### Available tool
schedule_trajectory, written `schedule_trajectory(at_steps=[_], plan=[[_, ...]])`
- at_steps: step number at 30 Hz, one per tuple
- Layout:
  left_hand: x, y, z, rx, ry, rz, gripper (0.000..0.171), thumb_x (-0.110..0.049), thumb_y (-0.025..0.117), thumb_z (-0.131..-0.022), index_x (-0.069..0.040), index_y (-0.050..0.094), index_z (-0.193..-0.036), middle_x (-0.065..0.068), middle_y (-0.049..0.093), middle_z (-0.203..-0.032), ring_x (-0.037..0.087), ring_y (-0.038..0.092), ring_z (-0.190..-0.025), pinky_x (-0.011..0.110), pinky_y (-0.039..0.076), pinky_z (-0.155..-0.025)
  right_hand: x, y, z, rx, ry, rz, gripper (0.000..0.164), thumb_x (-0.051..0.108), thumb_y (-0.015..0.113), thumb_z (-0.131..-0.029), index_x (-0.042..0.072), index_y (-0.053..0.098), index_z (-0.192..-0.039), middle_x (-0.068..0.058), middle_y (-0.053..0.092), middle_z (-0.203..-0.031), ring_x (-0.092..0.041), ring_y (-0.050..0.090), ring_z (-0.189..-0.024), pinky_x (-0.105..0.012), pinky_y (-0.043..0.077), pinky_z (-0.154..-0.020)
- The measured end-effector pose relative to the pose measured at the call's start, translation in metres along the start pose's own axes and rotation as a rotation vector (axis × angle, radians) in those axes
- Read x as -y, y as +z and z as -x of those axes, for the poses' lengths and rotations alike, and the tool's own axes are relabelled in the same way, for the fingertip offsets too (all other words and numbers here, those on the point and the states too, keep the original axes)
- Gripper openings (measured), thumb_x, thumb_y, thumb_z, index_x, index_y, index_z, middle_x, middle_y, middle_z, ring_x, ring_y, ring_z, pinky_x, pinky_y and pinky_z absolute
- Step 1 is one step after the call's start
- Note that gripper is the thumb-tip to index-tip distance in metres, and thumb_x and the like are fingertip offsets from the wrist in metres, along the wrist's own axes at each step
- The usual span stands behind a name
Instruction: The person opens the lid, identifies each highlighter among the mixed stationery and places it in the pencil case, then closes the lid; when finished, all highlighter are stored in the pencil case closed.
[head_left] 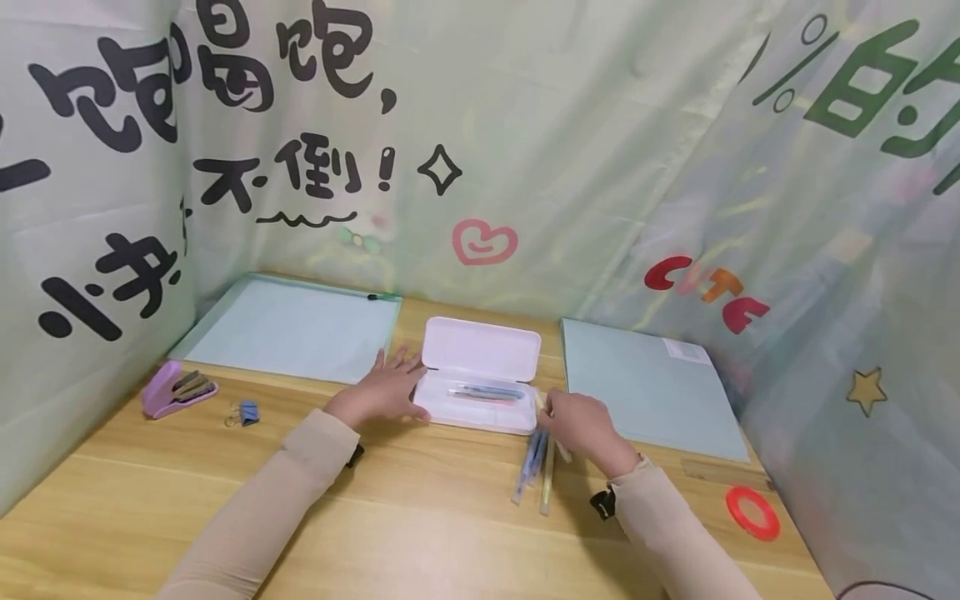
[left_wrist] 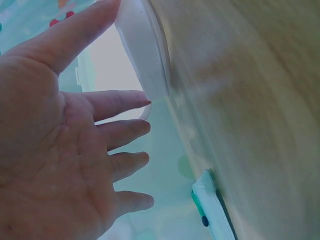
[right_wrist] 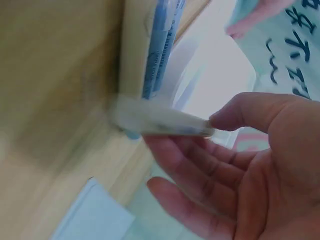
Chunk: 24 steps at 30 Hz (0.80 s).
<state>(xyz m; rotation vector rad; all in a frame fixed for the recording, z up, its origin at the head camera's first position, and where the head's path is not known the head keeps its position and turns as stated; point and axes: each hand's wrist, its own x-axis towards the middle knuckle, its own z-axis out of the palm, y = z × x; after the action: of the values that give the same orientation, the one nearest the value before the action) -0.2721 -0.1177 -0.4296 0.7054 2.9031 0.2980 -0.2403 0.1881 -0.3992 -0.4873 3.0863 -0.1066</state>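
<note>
A white pencil case (head_left: pixel 476 420) stands with its lid (head_left: pixel 482 348) raised, and a few pens (head_left: pixel 487 393) lie inside. At its left end is my left hand (head_left: pixel 386 390), fingers spread, with thumb and index fingertips right at the case's edge in the left wrist view. Beyond the right end, my right hand (head_left: pixel 585 427) pinches a pale, motion-blurred pen (right_wrist: pixel 160 119) between thumb and fingers. Near that hand lie blue pens (head_left: pixel 529 467) and a yellowish pen (head_left: pixel 547 483) on the table; the blue pens (right_wrist: pixel 157 55) show printed labels in the right wrist view.
Pale blue folders lie at back left (head_left: pixel 292 329) and at right (head_left: pixel 645 383). On the left are a purple holder (head_left: pixel 161 392) with brownish pieces and a blue binder clip (head_left: pixel 248 412). A red ring (head_left: pixel 752 513) lies front right. Printed curtains surround the wooden table (head_left: pixel 420 525).
</note>
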Motion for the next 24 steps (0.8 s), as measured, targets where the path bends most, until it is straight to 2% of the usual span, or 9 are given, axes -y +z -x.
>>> schedule_trajectory(at_steps=[6,9,13,18,24], plan=[[-0.001,0.001,0.000,0.002,-0.014,-0.025,0.094,-0.065,0.052,-0.067,-0.007,0.027,-0.136,0.011,0.010,-0.143,0.032,-0.002,-0.129,0.055,-0.005,-0.097,0.019,0.007,-0.030,-0.221,-0.322,0.160,0.007,0.021,0.052,-0.080,0.016,0.051,-0.074,0.009,0.039,-0.052,-0.007,0.030,-0.040,-0.023,0.026,-0.035],[-0.001,0.001,-0.001,0.001,-0.018,-0.041,0.094,-0.066,0.051,-0.067,-0.007,0.027,-0.136,0.010,0.010,-0.143,0.032,-0.002,-0.129,0.054,-0.005,-0.097,0.028,0.013,-0.046,-0.291,-0.426,0.210,0.006,0.022,0.057,-0.079,0.016,0.056,-0.078,0.008,0.043,-0.059,-0.005,0.032,-0.043,-0.021,0.026,-0.035],[-0.002,0.003,-0.001,0.005,-0.020,-0.046,0.094,-0.067,0.050,-0.066,-0.008,0.026,-0.136,0.009,0.008,-0.143,0.031,-0.003,-0.129,0.054,-0.005,-0.097,0.038,0.020,-0.061,-0.292,-0.478,0.250,0.006,0.022,0.058,-0.080,0.016,0.059,-0.081,0.006,0.045,-0.068,-0.006,0.041,-0.051,-0.021,0.032,-0.039],[-0.003,0.005,0.000,-0.007,-0.017,-0.032,0.094,-0.066,0.051,-0.066,-0.009,0.026,-0.136,0.009,0.009,-0.143,0.031,-0.002,-0.129,0.054,-0.005,-0.098,0.049,0.029,-0.072,-0.270,-0.503,0.263,0.006,0.022,0.058,-0.080,0.017,0.058,-0.078,0.007,0.044,-0.067,-0.008,0.043,-0.054,-0.023,0.036,-0.041],[-0.001,0.003,-0.001,-0.021,-0.025,-0.030,0.094,-0.065,0.052,-0.066,-0.010,0.025,-0.137,0.009,0.009,-0.143,0.030,-0.002,-0.129,0.053,-0.004,-0.098,0.058,0.032,-0.076,-0.220,-0.474,0.231,0.007,0.024,0.059,-0.080,0.017,0.060,-0.083,0.007,0.050,-0.070,-0.009,0.048,-0.058,-0.026,0.042,-0.046]])
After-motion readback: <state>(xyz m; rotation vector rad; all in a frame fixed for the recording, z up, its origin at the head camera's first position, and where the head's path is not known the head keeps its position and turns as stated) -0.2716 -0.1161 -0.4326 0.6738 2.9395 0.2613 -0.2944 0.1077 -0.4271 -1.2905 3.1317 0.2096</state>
